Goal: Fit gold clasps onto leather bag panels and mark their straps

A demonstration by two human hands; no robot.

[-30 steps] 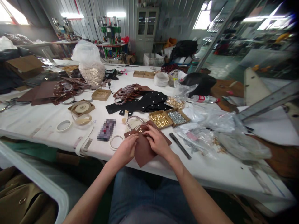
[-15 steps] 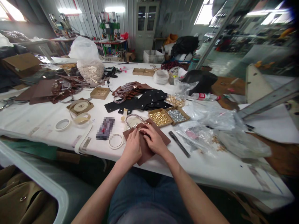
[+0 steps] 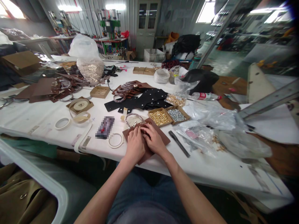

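A brown leather-like piece (image 3: 163,137) lies at the table's front edge, with a wrapped loop handle (image 3: 133,115) and metal fittings at its upper left. My left hand (image 3: 135,143) rests on it with fingers bent together near the fittings. Close beside it, my right hand (image 3: 153,137) has its fingers curled at the same spot. Whatever small part lies between the fingertips is hidden. Just behind the piece are a box of gold studs (image 3: 159,117) and a box of silver studs (image 3: 177,114).
Black punched strips (image 3: 149,100) and brown handled pieces (image 3: 130,88) lie behind. To the right are a dark metal bar (image 3: 179,143) and plastic bags (image 3: 205,115); leftward, tape rolls (image 3: 115,140) and a cardboard tray (image 3: 100,92). A grey bin (image 3: 62,199) stands lower left.
My left hand has shifted slightly right, closer to my right hand, and its fingers now cover more of the fittings. My right hand stays nearly in place.
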